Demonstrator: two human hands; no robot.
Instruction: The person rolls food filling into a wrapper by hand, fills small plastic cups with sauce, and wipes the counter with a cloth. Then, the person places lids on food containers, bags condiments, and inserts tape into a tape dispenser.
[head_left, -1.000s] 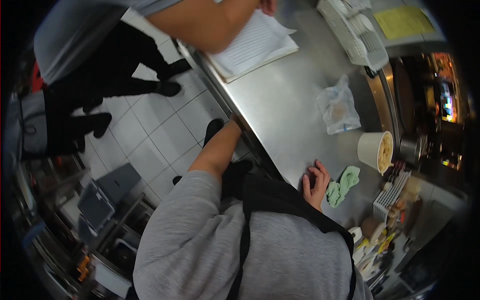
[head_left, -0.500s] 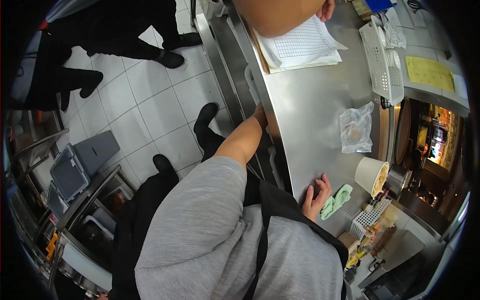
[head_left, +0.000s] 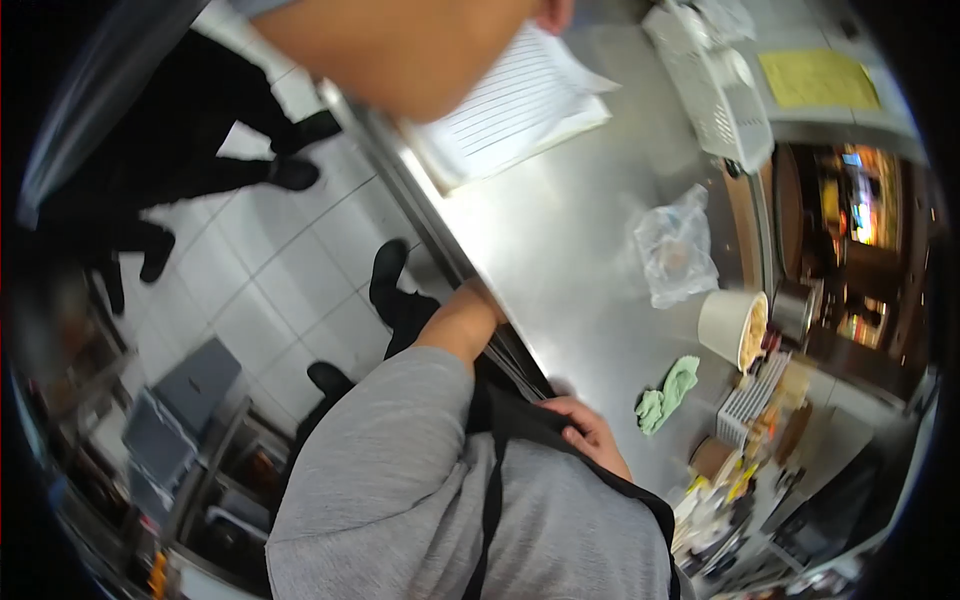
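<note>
My left hand reaches under the front edge of the steel counter, and its fingers are hidden there. My right hand is close to my body at the counter's front edge, beside my black apron. Its fingers are loosely bent with the thumb apart, and no object shows in them. A crumpled pale green cloth lies on the counter to the right of this hand. Farther off are a white tub with pale contents and a crumpled clear plastic bag.
A co-worker's arm leans over lined paper sheets on the counter. White baskets stand along the back. Other people's dark legs are on the tiled floor, near grey bins.
My right hand has drawn back from beside the green cloth to the counter's front edge. My left hand has gone further out of sight under the counter. The view has shifted and turned.
</note>
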